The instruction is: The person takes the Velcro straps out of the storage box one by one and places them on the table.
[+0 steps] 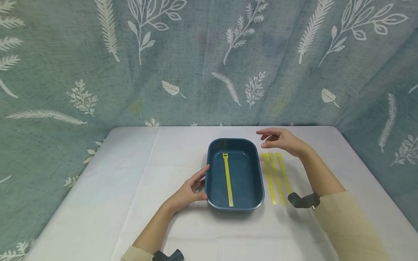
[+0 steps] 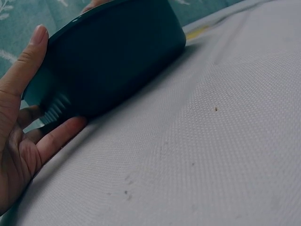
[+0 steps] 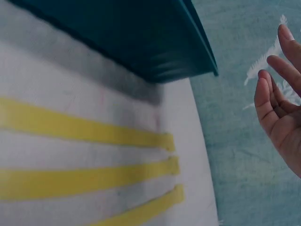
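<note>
Two hands: left (image 1: 187, 192) touching tray (image 1: 258, 170), right (image 1: 282, 140) open

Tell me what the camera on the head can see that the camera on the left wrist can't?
Only the head view shows the yellow strap lying inside the blue tub, three more yellow straps on the table right of it, and the right hand hovering above them, holding nothing. Only the left wrist view shows the tub's ribbed outer wall up close. Both show the left hand touching the tub's side on the white tablecloth.
</note>
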Available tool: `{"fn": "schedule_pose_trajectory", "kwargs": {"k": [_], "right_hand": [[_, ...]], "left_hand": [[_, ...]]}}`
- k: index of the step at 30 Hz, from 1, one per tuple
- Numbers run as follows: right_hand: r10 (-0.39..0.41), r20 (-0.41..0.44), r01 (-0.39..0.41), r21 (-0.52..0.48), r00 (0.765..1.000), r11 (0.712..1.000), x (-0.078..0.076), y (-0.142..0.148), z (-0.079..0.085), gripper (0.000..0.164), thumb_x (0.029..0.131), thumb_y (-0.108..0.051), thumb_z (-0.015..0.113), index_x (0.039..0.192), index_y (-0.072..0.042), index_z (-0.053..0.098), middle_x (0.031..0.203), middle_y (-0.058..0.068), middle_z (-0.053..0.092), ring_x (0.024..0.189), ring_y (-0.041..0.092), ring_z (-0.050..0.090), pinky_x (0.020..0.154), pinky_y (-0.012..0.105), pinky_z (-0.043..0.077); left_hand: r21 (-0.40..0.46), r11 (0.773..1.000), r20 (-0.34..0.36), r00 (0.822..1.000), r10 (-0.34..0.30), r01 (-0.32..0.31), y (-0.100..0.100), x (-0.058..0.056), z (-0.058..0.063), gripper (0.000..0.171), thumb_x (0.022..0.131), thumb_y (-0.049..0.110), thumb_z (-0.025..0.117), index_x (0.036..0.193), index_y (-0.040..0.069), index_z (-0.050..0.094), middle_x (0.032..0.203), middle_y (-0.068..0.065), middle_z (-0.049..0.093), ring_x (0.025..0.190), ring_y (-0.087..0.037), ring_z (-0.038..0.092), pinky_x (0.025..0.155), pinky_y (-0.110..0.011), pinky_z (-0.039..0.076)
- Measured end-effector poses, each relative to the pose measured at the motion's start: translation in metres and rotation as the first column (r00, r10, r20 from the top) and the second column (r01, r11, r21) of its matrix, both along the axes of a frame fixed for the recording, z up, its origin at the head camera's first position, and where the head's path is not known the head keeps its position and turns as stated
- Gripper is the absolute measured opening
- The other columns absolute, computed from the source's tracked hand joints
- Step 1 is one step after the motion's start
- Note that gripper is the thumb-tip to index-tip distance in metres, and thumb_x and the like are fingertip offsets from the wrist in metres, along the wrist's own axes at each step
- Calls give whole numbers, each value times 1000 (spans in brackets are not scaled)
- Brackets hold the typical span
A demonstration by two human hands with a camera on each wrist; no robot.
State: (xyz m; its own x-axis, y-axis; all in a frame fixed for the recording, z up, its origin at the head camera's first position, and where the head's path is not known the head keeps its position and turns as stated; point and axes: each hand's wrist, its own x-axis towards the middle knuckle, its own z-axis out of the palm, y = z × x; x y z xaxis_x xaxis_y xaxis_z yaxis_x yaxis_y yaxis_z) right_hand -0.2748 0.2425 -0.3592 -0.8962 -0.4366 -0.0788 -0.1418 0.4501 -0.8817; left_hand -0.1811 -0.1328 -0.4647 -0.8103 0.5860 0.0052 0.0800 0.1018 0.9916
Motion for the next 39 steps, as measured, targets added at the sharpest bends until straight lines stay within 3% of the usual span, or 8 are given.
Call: {"fn": "schedule_pose_trajectory", "kwargs": {"k": [7, 19, 22, 27, 31, 34, 39], "right_hand": [[52, 17, -52, 5, 999, 999, -9, -19, 7, 55, 84, -23, 73, 132, -6, 53, 115, 17, 54, 93, 21, 56, 83, 26, 52], [190, 110, -184, -62, 975, 981, -22, -72, 6, 53, 87, -16, 68, 135, -2, 49, 109, 11, 56, 103, 37, 55, 90, 47, 51], [202, 139, -195, -62, 970, 979, -25, -82, 0, 51, 87, -13, 67, 134, -2, 50, 105, 7, 57, 99, 32, 57, 90, 51, 50], [215, 165, -205, -76, 963, 976, -28, -95, -13, 50, 87, -13, 67, 133, -3, 51, 103, 4, 59, 95, 18, 59, 88, 47, 52], [208, 179, -195, -87, 962, 977, -29, -103, -26, 50, 86, -16, 69, 132, -5, 53, 103, 2, 60, 97, 20, 60, 87, 43, 53], [162, 209, -148, -80, 964, 986, -30, -105, -34, 49, 86, -15, 69, 130, -4, 54, 99, 1, 62, 97, 21, 60, 87, 44, 53], [103, 251, -99, -26, 963, 995, -29, -110, -41, 50, 82, -12, 73, 128, -3, 55, 92, -1, 61, 88, 14, 62, 83, 39, 54]], "left_hand": [[5, 1000, 19, 1000, 1, -1, 0, -1, -1, 96, 72, 42, 79, 149, 36, 23, 158, -8, 16, 142, -36, 21, 115, -45, 21], [31, 999, 106, 994, -28, 25, -7, -9, 5, 95, 73, 36, 81, 150, 26, 27, 157, -5, 19, 140, -35, 27, 105, -42, 40], [21, 998, 94, 993, -67, 65, -10, -13, 10, 93, 75, 31, 81, 150, 20, 26, 157, -6, 21, 139, -36, 29, 103, -42, 43], [-2, 995, 69, 993, -95, 95, -13, -17, 16, 88, 76, 22, 81, 148, 13, 30, 155, -8, 26, 137, -38, 33, 103, -45, 42], [25, 995, 100, 990, -101, 99, -12, -17, 17, 92, 74, 22, 82, 148, 12, 29, 155, -10, 25, 138, -40, 29, 98, -44, 47], [43, 993, 135, 984, -119, 114, -7, -16, 15, 98, 72, 24, 83, 150, 15, 24, 156, -10, 19, 141, -38, 22, 102, -43, 43], [49, 993, 127, 985, -116, 110, -3, -13, 12, 103, 70, 26, 85, 149, 18, 20, 157, -10, 13, 143, -37, 16, 115, -46, 22]]}}
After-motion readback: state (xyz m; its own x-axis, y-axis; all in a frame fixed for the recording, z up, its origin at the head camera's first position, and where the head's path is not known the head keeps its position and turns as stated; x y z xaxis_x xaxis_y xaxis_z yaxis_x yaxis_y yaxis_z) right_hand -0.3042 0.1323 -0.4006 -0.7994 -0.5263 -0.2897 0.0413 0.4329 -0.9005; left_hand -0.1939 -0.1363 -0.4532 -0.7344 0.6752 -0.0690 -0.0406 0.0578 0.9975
